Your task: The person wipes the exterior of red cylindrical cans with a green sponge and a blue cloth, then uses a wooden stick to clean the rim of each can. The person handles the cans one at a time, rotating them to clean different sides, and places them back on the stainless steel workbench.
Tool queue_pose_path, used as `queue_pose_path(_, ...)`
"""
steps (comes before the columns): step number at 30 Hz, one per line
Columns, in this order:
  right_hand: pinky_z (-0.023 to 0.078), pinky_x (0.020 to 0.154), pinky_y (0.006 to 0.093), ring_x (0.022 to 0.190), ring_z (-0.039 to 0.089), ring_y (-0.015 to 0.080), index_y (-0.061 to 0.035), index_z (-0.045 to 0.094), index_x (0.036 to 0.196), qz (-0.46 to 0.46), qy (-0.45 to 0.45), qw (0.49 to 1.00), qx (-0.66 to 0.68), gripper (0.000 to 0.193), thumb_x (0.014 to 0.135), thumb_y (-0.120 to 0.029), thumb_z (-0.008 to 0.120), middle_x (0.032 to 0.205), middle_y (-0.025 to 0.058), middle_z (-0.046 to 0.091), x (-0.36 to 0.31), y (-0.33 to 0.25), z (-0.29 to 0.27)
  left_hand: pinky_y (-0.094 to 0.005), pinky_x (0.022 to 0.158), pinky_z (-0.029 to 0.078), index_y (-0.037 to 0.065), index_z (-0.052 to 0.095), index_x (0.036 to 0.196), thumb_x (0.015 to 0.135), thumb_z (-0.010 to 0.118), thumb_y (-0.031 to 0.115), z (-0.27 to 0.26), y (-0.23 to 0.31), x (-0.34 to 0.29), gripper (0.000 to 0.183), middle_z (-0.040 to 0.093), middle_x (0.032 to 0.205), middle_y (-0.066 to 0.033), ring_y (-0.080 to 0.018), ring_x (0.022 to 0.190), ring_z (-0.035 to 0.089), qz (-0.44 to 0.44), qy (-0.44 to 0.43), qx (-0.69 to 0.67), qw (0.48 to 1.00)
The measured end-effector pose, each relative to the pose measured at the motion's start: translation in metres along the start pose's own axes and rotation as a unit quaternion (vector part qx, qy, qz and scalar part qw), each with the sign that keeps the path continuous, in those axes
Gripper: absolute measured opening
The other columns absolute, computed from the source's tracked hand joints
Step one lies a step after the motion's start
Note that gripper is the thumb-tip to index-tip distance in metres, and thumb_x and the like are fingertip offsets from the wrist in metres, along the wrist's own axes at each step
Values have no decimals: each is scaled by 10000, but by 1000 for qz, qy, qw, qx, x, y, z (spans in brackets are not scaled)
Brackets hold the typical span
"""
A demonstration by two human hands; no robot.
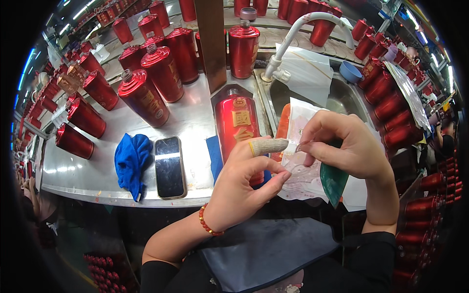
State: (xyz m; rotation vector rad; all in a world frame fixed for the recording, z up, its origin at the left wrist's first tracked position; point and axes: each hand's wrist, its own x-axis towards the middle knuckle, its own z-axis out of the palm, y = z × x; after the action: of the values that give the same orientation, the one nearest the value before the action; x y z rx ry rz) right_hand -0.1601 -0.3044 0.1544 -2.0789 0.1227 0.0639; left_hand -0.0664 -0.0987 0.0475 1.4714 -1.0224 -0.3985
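Pinching in the right fingers (pixel 323 152) a thin strand (pixel 296 166), with left fingers (pixel 268 187) almost together just beside it (cannot tell on what), close to the nearest bottle (pixel 228 117) by the sink (pixel 278 93), and liable to snap or drop the strand if tugged unevenly.

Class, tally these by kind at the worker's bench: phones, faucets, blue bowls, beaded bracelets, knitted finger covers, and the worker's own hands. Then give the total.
Phone: 1
Faucet: 1
Blue bowl: 1
Beaded bracelet: 1
Knitted finger cover: 1
Hands, left hand and right hand: 2
Total: 7
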Motion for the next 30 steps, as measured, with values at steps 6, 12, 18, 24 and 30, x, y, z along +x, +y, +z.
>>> queue_pose_path(6, 513, 639, 222, 710, 721, 108, -3, 655, 986, -26, 4, 1000, 9, 66, 921, 9, 656, 734, 66, 720, -3, 2, -2, -372, 1044, 435, 58, 762, 986, 866, 795, 112, -11, 15, -3, 136, 612, 1366, -137, -279, 1240, 545, -15, -65, -18, 998)
queue_pose_path(12, 510, 629, 220, 694, 710, 103, 0, 662, 993, -23, -6, 1000, -10, 82, 915, 24, 654, 741, 67, 719, -5, -6, 1, -418, 1097, 411, 65, 783, 983, 830, 841, 114, -10, 16, -4, 170, 634, 1324, -142, -319, 1356, 505, 42, -67, 79, 994)
queue_pose_path(18, 509, 646, 226, 704, 694, 108, 21, 647, 990, -49, 107, 993, 12, 76, 925, 46, 617, 794, 56, 697, -18, 6, -4, -482, 1128, 400, 57, 722, 1164, 780, 871, 214, -17, 10, -13, 441, 611, 1352, -168, -392, 1405, 446, 109, 19, 243, 964)
queue_pose_path(24, 487, 665, 219, 686, 672, 88, -1, 659, 1010, -44, 185, 973, -134, 74, 959, -43, 626, 737, 55, 698, -4, 38, -18, -553, 1191, 340, 37, 559, 1423, 692, 872, 270, -7, -16, -16, 828, 436, 1499, -227, -459, 1490, 307, 103, -60, 440, 890)
queue_pose_path(30, 479, 694, 231, 702, 657, 91, -12, 675, 1012, 71, 244, 964, -76, 148, 956, -149, 683, 762, 34, 703, 47, 148, -96, -566, 1193, 329, -23, 429, 1509, 732, 868, 448, -15, -37, -21, 1009, 229, 1647, -296, -521, 1512, 240, 116, -20, 459, 880)
